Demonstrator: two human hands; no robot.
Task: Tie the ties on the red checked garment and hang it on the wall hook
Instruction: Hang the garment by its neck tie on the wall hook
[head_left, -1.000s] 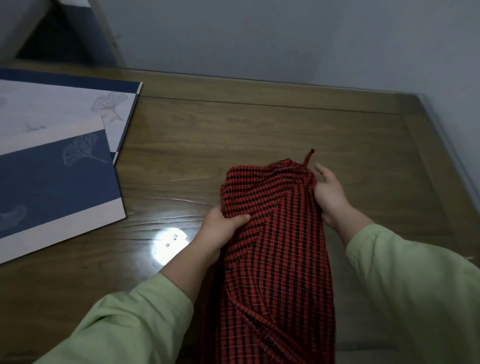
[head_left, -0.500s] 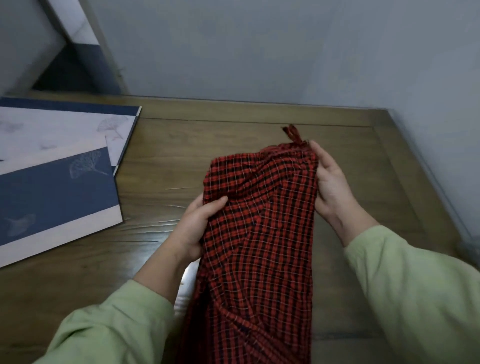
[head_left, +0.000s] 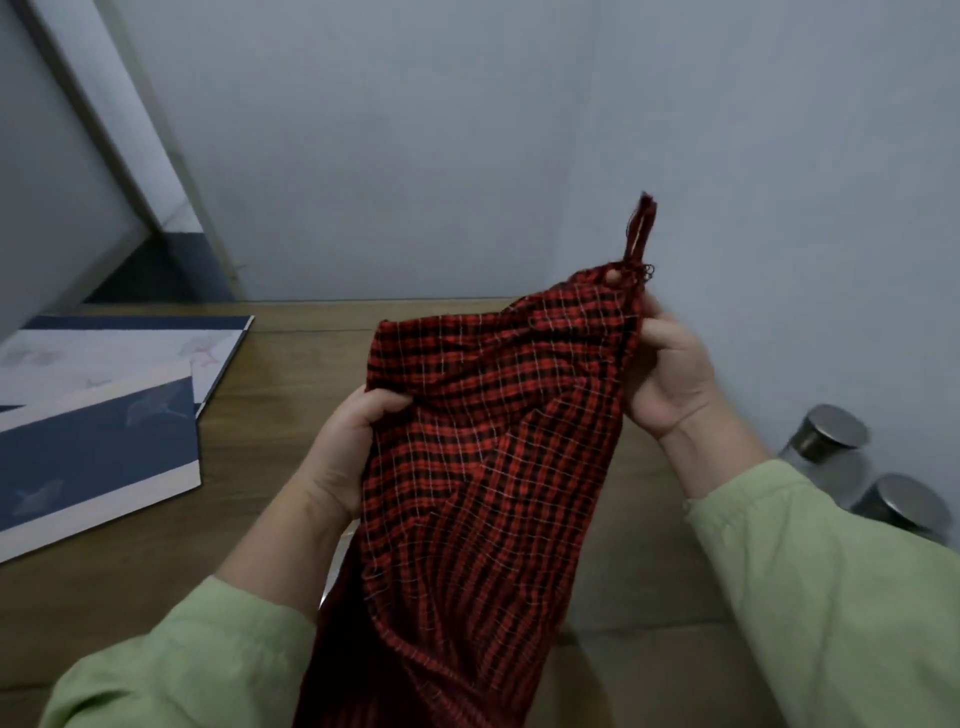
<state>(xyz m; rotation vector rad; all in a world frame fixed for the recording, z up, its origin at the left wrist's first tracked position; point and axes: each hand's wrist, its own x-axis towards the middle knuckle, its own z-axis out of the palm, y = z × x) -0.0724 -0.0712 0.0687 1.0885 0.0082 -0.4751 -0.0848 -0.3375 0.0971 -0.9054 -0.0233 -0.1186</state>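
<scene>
Over the wooden table (head_left: 291, 395), near the pale wall (head_left: 415, 156), I hold the red checked garment (head_left: 493, 441) between my hands: left hand (head_left: 348, 452) pinching its left edge under the thumb, right hand (head_left: 670, 379) curled round the gathered right edge, just below the loop (head_left: 637, 257)

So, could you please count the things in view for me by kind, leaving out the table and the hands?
red checked garment: 1
blue-and-white printed boards: 2
metal-lidded jars: 2
Total: 5
</scene>
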